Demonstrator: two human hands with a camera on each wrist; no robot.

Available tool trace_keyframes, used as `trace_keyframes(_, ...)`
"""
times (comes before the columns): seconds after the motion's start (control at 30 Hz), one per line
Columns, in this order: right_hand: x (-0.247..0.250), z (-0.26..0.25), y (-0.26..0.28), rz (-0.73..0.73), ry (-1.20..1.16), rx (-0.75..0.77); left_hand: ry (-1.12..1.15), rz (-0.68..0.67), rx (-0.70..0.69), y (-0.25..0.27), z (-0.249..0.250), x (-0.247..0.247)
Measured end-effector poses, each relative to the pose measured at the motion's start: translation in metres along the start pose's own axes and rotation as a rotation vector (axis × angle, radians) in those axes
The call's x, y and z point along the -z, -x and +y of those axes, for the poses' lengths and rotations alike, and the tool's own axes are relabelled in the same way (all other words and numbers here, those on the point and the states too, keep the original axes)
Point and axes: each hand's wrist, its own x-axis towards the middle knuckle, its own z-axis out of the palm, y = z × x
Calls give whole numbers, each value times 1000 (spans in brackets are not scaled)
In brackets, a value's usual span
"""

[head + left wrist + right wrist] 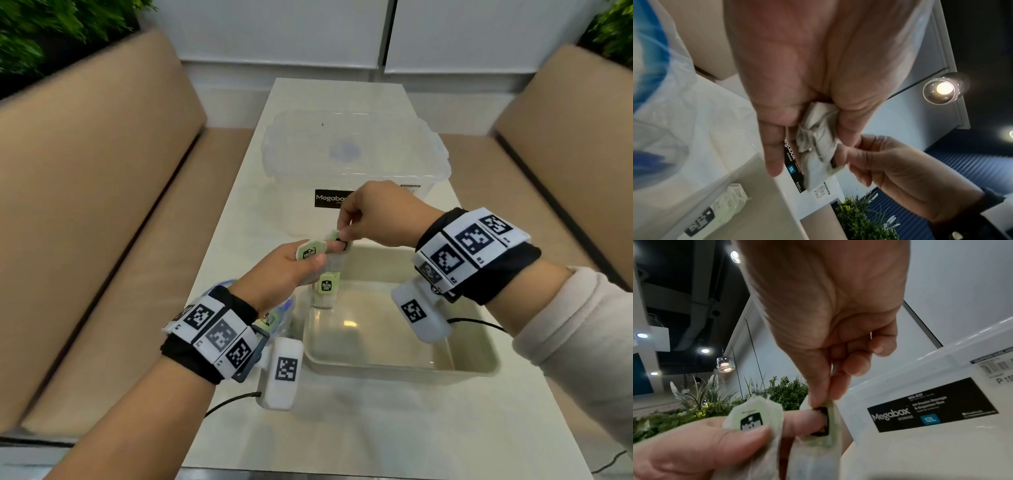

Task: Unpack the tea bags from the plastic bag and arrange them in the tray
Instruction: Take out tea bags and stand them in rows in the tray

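Note:
My left hand point(322, 253) grips a small bunch of white tea bags point(818, 139) with green paper tags, its thumb pressing one tag point(308, 253). My right hand point(342, 237) reaches in from the right, and its thumb and forefinger pinch another green tag point(825, 420) at the tip of the left forefinger. Both hands hover over the far left corner of the beige tray point(479, 366). One tea bag point(324, 293) leans against the tray's left wall inside that corner. The crumpled clear and blue plastic bag point(663, 100) lies on the table under my left wrist.
A clear lidded storage box point(356, 150) with a black label stands just behind the tray. The narrow white table point(359, 431) runs between two tan benches point(102, 205). Cables trail from both wrist cameras.

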Motion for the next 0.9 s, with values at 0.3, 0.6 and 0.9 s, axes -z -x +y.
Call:
trace_keyframes(0.3, -56, 44, -18, -179, 428, -145, 110, 94, 87, -1, -20, 2)
trace_keyframes(0.6, -84, 48, -32, -111, 516, -57, 185, 136, 95, -3, -28, 6)
trace_keyframes(0.9, -85, 40, -30, -118, 576, -45, 179, 137, 102, -5, -28, 8)
